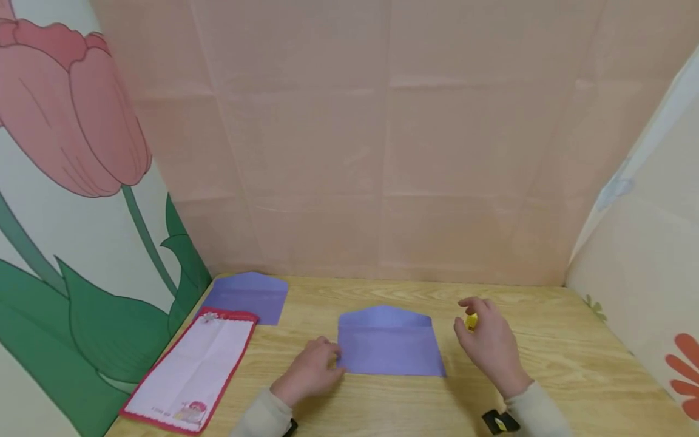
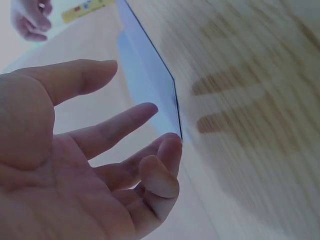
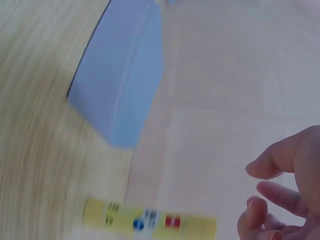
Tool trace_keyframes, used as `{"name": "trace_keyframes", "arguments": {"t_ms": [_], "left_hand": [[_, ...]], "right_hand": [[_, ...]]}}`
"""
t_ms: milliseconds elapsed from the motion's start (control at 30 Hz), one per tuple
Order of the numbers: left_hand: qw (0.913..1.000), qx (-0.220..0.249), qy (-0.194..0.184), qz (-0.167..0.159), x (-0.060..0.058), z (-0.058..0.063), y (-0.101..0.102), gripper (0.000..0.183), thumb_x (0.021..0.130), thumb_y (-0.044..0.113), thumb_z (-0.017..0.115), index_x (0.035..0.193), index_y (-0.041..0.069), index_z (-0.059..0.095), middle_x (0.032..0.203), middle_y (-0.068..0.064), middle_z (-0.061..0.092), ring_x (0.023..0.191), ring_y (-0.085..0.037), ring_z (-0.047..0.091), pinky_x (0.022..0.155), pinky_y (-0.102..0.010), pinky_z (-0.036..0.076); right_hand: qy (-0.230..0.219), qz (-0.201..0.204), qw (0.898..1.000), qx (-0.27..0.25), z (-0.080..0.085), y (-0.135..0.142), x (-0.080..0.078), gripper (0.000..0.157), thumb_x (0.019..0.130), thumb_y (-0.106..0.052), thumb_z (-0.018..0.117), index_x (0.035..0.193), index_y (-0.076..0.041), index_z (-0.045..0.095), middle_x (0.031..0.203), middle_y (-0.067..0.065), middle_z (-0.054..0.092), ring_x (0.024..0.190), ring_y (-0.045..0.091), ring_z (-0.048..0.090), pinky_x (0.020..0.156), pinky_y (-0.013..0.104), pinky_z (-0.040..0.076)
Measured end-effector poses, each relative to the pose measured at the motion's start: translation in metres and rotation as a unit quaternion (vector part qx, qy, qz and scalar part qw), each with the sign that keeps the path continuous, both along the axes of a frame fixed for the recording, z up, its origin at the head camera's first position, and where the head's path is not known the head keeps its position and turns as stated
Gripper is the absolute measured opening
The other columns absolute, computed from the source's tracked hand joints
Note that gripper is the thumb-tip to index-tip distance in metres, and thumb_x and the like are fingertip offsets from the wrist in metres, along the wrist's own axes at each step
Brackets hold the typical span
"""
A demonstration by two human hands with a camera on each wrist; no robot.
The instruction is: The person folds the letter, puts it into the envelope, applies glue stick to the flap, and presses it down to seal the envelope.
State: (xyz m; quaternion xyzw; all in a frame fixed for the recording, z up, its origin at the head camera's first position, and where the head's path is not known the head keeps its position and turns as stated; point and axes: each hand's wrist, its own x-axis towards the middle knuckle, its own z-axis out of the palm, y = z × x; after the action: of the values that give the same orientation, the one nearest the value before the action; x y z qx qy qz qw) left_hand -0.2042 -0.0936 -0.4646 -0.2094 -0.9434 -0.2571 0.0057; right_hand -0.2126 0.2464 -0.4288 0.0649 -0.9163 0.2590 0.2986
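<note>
A purple envelope (image 1: 386, 349) lies in the middle of the wooden table with its flap opened away from me. At its left edge is my left hand (image 1: 311, 370), fingers loosely bent; in the left wrist view the fingertips (image 2: 172, 142) are at the envelope's corner, and whether they touch it I cannot tell. A yellow glue stick (image 3: 150, 221) stands upright on the table to the right of the envelope. My right hand (image 1: 491, 343) hovers by it, thumb and fingers parted. The right wrist view has a gap between that hand and the glue stick.
A second purple envelope (image 1: 246, 300) lies at the back left. In front of it, partly over it, is a white sheet of paper (image 1: 199, 364) with a red border. A pink-beige cloth (image 1: 382, 152) closes off the back, and a tulip-printed panel (image 1: 76, 121) stands on the left.
</note>
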Motion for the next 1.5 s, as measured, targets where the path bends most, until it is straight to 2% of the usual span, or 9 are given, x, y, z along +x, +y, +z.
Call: {"name": "trace_keyframes", "arguments": {"t_ms": [167,233,333,467,633,833,1167,1367,1500], "left_hand": [[0.9986,-0.012,0.038,0.035,-0.004,-0.003,-0.012,0.029,0.085,0.021,0.075,0.107,0.002,0.071,0.106,-0.009,0.061,0.099,-0.029,0.055,0.081,-0.045,0.051],[0.9976,-0.016,0.051,0.044,-0.008,-0.003,-0.018,0.027,0.086,0.019,0.074,0.107,0.001,0.070,0.104,-0.009,0.061,0.097,-0.028,0.055,0.082,-0.045,0.051],[0.9978,-0.013,0.045,0.048,-0.011,-0.004,-0.026,0.026,0.088,0.017,0.073,0.106,0.000,0.070,0.104,-0.010,0.060,0.098,-0.029,0.055,0.084,-0.046,0.051],[0.9980,-0.002,0.044,0.044,-0.012,-0.007,-0.032,0.023,0.088,0.016,0.073,0.103,-0.001,0.069,0.100,-0.009,0.060,0.095,-0.029,0.055,0.084,-0.047,0.050],[0.9978,0.008,0.057,0.034,-0.010,-0.010,-0.035,0.019,0.086,0.014,0.074,0.098,0.001,0.069,0.094,-0.007,0.059,0.090,-0.027,0.055,0.080,-0.045,0.050],[0.9983,0.012,0.049,0.029,-0.009,-0.009,-0.034,0.021,0.085,0.015,0.075,0.100,0.001,0.070,0.096,-0.008,0.061,0.092,-0.029,0.056,0.081,-0.046,0.050],[0.9989,0.023,0.036,0.018,-0.009,-0.008,-0.032,0.022,0.087,0.015,0.073,0.104,0.001,0.070,0.100,-0.010,0.063,0.096,-0.030,0.058,0.085,-0.047,0.050],[0.9985,0.040,0.037,-0.008,-0.007,-0.006,-0.026,0.024,0.088,0.015,0.072,0.107,0.001,0.069,0.102,-0.010,0.065,0.094,-0.027,0.059,0.085,-0.044,0.050],[0.9969,0.064,0.035,-0.028,-0.004,-0.001,-0.022,0.026,0.088,0.015,0.071,0.109,-0.001,0.068,0.102,-0.012,0.065,0.095,-0.028,0.060,0.086,-0.043,0.051]], "right_hand": [[-0.016,-0.019,1.000,-0.012,-0.004,0.021,-0.003,0.046,0.085,-0.013,0.073,0.125,0.004,0.055,0.111,0.028,0.055,0.051,0.013,0.044,0.042,0.028,0.034],[-0.039,-0.021,0.999,-0.016,-0.007,0.027,-0.005,0.052,0.086,-0.016,0.073,0.128,0.006,0.052,0.115,0.031,0.054,0.056,0.018,0.048,0.045,0.030,0.036],[-0.092,-0.022,0.995,-0.016,-0.013,0.035,-0.007,0.059,0.087,-0.023,0.073,0.131,0.009,0.049,0.115,0.033,0.054,0.071,0.029,0.057,0.052,0.035,0.043],[-0.166,-0.013,0.986,-0.023,-0.022,0.043,-0.010,0.059,0.088,-0.026,0.073,0.126,0.014,0.051,0.110,0.033,0.060,0.089,0.040,0.062,0.065,0.046,0.051],[-0.207,-0.003,0.978,-0.037,-0.033,0.048,-0.015,0.047,0.088,-0.024,0.073,0.114,0.012,0.057,0.105,0.032,0.065,0.092,0.042,0.064,0.075,0.053,0.052],[-0.211,-0.007,0.977,-0.039,-0.038,0.050,-0.017,0.038,0.090,-0.025,0.071,0.106,0.008,0.061,0.105,0.031,0.066,0.095,0.044,0.063,0.078,0.055,0.050],[-0.202,-0.008,0.978,-0.054,-0.037,0.044,-0.015,0.039,0.093,-0.030,0.070,0.108,0.005,0.062,0.112,0.032,0.065,0.101,0.046,0.063,0.082,0.057,0.049],[-0.168,0.004,0.984,-0.057,-0.030,0.029,-0.010,0.039,0.090,-0.034,0.074,0.101,0.001,0.066,0.101,0.023,0.071,0.089,0.034,0.068,0.074,0.047,0.051],[-0.152,0.012,0.986,-0.059,-0.024,0.015,-0.005,0.034,0.087,-0.032,0.077,0.099,-0.001,0.067,0.097,0.017,0.072,0.076,0.021,0.065,0.067,0.037,0.049]]}}
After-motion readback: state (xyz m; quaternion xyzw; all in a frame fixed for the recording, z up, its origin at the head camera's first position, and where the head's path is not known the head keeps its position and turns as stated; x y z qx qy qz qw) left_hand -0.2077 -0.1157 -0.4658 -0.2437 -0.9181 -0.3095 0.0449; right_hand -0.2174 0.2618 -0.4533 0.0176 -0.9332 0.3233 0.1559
